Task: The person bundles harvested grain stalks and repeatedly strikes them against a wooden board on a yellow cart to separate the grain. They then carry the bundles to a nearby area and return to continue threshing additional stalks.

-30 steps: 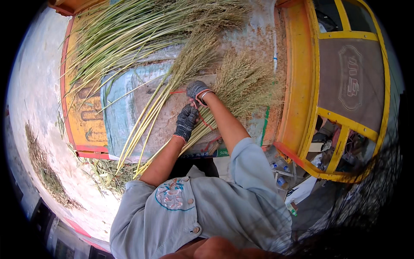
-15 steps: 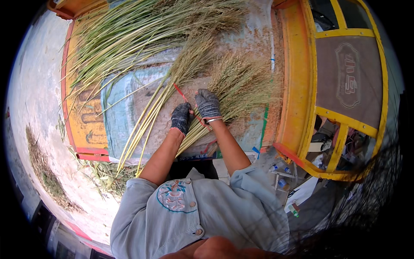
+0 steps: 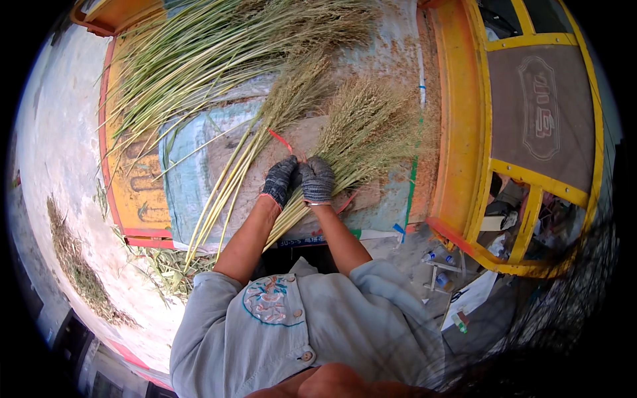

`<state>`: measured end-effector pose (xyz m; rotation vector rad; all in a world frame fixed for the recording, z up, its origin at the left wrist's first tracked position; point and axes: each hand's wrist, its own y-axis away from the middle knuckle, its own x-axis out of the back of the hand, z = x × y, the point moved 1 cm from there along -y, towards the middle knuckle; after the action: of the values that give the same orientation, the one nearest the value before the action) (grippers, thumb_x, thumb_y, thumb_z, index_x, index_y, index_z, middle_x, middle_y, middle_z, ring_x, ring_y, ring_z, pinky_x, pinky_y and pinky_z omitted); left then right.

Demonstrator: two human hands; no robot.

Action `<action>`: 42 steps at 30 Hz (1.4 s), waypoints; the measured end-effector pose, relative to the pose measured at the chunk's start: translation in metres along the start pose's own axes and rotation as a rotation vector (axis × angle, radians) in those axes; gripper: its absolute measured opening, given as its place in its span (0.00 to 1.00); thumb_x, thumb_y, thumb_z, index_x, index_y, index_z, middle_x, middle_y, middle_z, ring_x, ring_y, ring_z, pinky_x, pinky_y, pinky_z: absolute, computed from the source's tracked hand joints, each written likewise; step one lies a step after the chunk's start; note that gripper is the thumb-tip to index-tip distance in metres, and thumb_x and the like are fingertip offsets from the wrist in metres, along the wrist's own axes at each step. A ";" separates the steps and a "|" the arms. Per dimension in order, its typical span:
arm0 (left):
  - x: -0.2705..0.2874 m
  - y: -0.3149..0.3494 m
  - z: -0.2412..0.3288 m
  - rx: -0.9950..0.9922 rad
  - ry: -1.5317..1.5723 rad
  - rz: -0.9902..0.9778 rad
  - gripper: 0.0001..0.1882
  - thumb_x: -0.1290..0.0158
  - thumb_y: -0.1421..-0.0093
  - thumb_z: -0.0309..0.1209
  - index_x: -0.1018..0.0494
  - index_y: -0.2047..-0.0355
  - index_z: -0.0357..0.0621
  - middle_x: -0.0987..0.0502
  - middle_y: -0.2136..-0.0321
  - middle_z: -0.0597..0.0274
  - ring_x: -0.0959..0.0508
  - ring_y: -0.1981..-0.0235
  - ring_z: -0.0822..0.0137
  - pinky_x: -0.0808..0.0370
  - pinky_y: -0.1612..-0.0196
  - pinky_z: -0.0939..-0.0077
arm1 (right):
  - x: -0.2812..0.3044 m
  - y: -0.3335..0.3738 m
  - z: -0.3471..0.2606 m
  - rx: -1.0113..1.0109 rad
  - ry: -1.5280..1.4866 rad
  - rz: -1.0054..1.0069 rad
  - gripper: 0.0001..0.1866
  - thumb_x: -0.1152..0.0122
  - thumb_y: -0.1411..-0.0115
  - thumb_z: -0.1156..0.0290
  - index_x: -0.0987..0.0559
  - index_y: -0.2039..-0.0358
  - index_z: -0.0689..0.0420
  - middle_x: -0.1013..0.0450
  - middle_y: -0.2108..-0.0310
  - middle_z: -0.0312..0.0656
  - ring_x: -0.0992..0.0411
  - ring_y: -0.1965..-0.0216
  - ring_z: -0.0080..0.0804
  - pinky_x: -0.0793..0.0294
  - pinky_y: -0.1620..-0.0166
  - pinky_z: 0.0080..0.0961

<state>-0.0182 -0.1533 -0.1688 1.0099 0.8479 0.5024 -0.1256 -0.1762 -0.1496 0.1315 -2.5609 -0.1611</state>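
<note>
My left hand (image 3: 280, 180) and my right hand (image 3: 317, 180), both in dark grey knitted gloves, meet fingertip to fingertip over a bundle of cut stalks (image 3: 286, 222). The bundle's bushy seed heads (image 3: 371, 129) fan out to the upper right. A thin red strip (image 3: 281, 140) sticks up from between my closed fingers, and a further red piece (image 3: 347, 201) shows beside my right wrist. The gloves hide how the strip runs round the stalks. A second, looser bunch of pale stalks (image 3: 222, 189) lies just left of my left hand.
A large heap of green stalks (image 3: 192, 63) covers the far left of the orange platform (image 3: 142, 179). Blue-grey sheeting (image 3: 182, 192) lies beneath the bundles. A yellow frame with a brown panel (image 3: 547, 109) rises at the right. Plant scraps (image 3: 79, 265) litter the pale ground.
My right hand has moved down and left, closing in against my left hand. The stretch of red strip between the hands is now hidden, and the seed heads are less covered.
</note>
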 end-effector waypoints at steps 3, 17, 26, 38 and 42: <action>-0.004 0.000 0.000 -0.002 0.170 0.020 0.07 0.52 0.42 0.29 0.27 0.68 0.39 0.26 0.76 0.60 0.26 0.77 0.66 0.25 0.74 0.76 | 0.001 0.002 0.008 -0.035 -0.002 0.004 0.07 0.44 0.49 0.71 0.26 0.76 0.62 0.31 0.80 0.46 0.30 0.77 0.37 0.32 0.70 0.28; 0.009 -0.041 -0.001 -0.062 -0.496 0.059 0.05 0.50 0.47 0.24 0.26 0.76 0.37 0.27 0.84 0.60 0.30 0.87 0.71 0.31 0.83 0.80 | -0.005 0.018 0.052 -0.620 -0.653 -0.190 0.11 0.50 0.47 0.70 0.28 0.82 0.60 0.31 0.84 0.40 0.33 0.83 0.28 0.31 0.77 0.26; 0.017 -0.031 0.019 -0.758 -1.551 -0.254 0.15 0.42 0.54 0.33 0.24 0.65 0.43 0.23 0.70 0.50 0.22 0.68 0.56 0.26 0.64 0.67 | 0.005 0.020 0.042 -0.013 -0.200 -0.418 0.18 0.48 0.44 0.61 0.25 0.61 0.63 0.28 0.62 0.52 0.30 0.58 0.44 0.32 0.56 0.32; 0.032 0.046 0.074 -1.104 -1.929 0.730 0.31 0.43 0.56 0.29 0.36 0.48 0.46 0.32 0.53 0.47 0.29 0.58 0.49 0.30 0.59 0.61 | -0.005 0.020 0.038 0.132 0.206 -0.399 0.19 0.53 0.43 0.59 0.25 0.61 0.60 0.29 0.61 0.52 0.31 0.59 0.49 0.34 0.55 0.38; 0.066 0.011 0.073 -0.870 -2.049 0.806 0.27 0.53 0.50 0.26 0.39 0.47 0.46 0.34 0.51 0.48 0.31 0.56 0.48 0.30 0.57 0.59 | 0.006 0.016 0.027 0.165 0.061 -0.486 0.15 0.54 0.43 0.61 0.24 0.61 0.55 0.28 0.64 0.48 0.30 0.61 0.46 0.32 0.58 0.37</action>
<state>0.0800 -0.1397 -0.1651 0.5022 -1.5416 0.1968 -0.1459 -0.1592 -0.1663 0.8088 -2.4337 -0.1241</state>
